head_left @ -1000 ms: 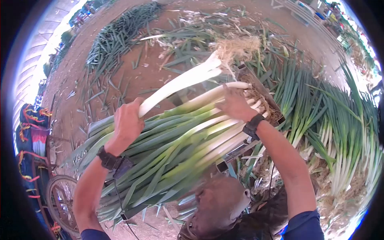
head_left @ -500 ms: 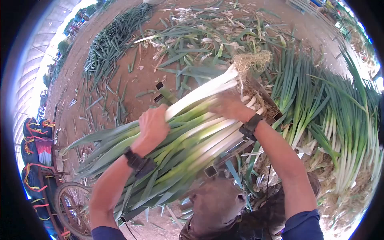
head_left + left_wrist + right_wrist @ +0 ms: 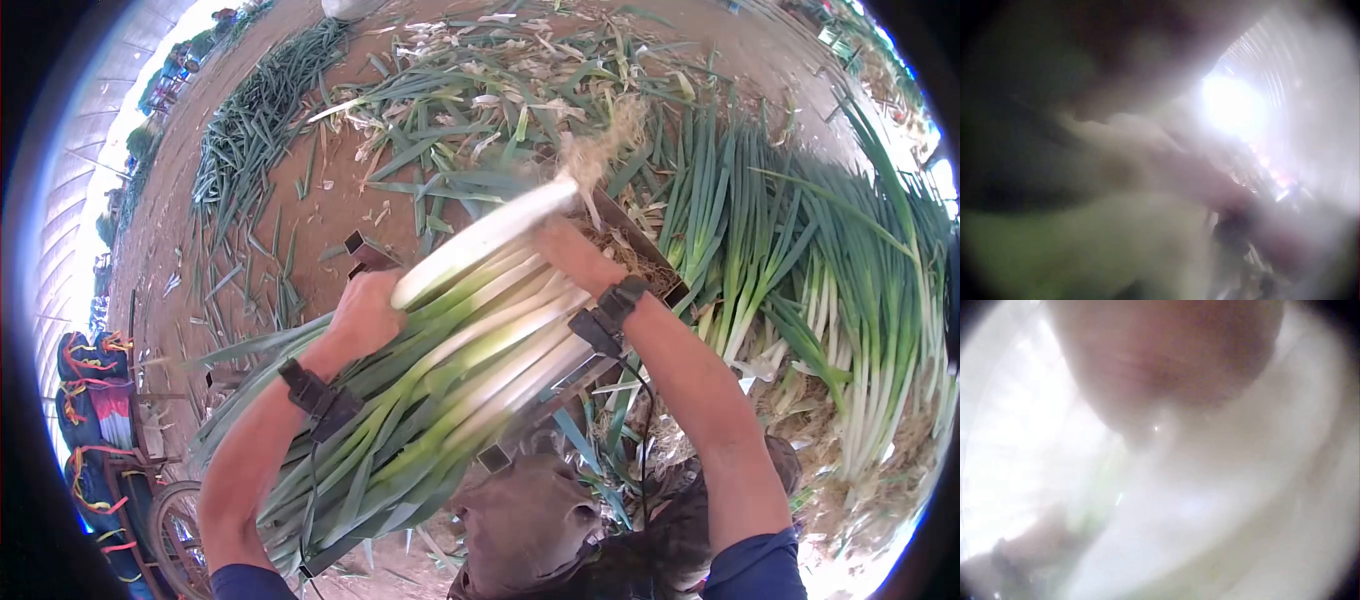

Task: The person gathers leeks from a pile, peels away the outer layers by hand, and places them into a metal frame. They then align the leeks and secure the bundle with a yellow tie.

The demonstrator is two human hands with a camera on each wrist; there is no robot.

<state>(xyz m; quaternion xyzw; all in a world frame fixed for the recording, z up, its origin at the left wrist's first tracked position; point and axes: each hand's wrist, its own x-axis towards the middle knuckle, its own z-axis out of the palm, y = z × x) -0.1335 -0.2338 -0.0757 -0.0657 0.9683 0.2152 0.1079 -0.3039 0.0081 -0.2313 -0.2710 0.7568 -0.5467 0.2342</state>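
Note:
In the head view my left hand (image 3: 366, 315) grips a thick white leek (image 3: 485, 235), whose bushy roots (image 3: 605, 145) point up to the far right. Below it lies a stack of leeks (image 3: 500, 345), green leaves toward the left and white ends toward the right. My right hand (image 3: 578, 255) is at the white ends of the stack, just under the held leek, with its fingertips hidden. A blurred finger (image 3: 1172, 356) overlaps a white stalk (image 3: 1191, 500) in the right wrist view. The left wrist view is mostly blur.
A metal frame (image 3: 632, 232) surrounds the stack, with a square tube end (image 3: 368, 252) beside my left hand. More leeks (image 3: 745, 215) lie in a row at the right. Cut leaves (image 3: 265, 110) and scraps (image 3: 540, 95) cover the ground beyond. A wheel (image 3: 178, 535) stands at lower left.
The left hand first moved right and down toward the stack with its leek, then a little left. The right hand's spread fingers moved in under the held leek.

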